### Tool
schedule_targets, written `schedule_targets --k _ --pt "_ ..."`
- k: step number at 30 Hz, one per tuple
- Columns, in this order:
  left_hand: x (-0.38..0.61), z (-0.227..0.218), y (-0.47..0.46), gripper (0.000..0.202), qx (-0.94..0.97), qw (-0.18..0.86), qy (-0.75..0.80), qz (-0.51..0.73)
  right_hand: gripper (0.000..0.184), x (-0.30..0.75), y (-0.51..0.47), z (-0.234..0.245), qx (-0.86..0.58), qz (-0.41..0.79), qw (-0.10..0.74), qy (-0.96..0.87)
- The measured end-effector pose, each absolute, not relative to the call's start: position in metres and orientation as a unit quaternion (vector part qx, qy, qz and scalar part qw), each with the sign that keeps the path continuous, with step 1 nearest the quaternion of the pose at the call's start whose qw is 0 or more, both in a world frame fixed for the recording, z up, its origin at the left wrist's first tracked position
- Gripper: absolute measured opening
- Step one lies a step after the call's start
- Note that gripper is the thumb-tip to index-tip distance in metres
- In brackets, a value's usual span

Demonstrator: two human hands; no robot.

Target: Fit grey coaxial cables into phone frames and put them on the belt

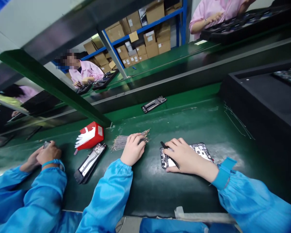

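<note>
Blue sleeves frame my view at the near edge of the green bench (pixel 189 123). I keep my right hand (pixel 188 158) flat on the open phone (pixel 201 151), pinning it toward the near right of the bench, with black tweezers (pixel 170 155) pinched between thumb and fingers and their tip lying over the board. I let my left hand (pixel 133 149) curl loosely, knuckles down, on the pile of thin metal strips (pixel 126 139) at the middle of the bench; whether it has one pinched I cannot tell. I judge it best to lift a single strip cleanly, holding the phone steady. A second phone (pixel 89 162) and a red box (pixel 89 136) lie to the left, beside a co-worker's hands (pixel 45 155).
</note>
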State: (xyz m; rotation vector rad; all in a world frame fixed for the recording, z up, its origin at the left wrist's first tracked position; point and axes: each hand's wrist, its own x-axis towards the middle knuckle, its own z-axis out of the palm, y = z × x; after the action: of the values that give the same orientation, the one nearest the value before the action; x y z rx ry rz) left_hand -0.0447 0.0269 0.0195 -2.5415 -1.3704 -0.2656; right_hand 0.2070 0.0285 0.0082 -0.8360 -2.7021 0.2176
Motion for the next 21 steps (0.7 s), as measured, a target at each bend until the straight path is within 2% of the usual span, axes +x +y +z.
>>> schedule_targets --k 5,9,12,17,21 --pt "-0.034 0.021 0.024 0.011 -0.883 0.098 -0.44 -0.127 0.054 0.21 0.035 0.007 -0.315 0.077 0.197 -0.925" --pt "-0.011 0.016 0.012 0.012 -0.894 0.018 -0.421 -0.152 0.021 0.209 0.036 0.008 -0.31 0.155 0.27 -0.898" --pt "0.001 0.009 0.007 0.016 -0.901 -0.004 -0.415 -0.128 0.016 0.206 0.034 0.008 -0.312 0.251 0.314 -0.861" --pt "0.001 0.003 0.007 0.017 -0.888 -0.055 -0.429 -0.153 0.012 0.202 0.031 0.006 -0.366 0.387 0.309 -0.788" --pt "0.003 0.004 0.005 0.016 -0.884 -0.073 -0.431 -0.167 0.012 0.201 0.03 0.009 -0.38 0.391 0.298 -0.783"
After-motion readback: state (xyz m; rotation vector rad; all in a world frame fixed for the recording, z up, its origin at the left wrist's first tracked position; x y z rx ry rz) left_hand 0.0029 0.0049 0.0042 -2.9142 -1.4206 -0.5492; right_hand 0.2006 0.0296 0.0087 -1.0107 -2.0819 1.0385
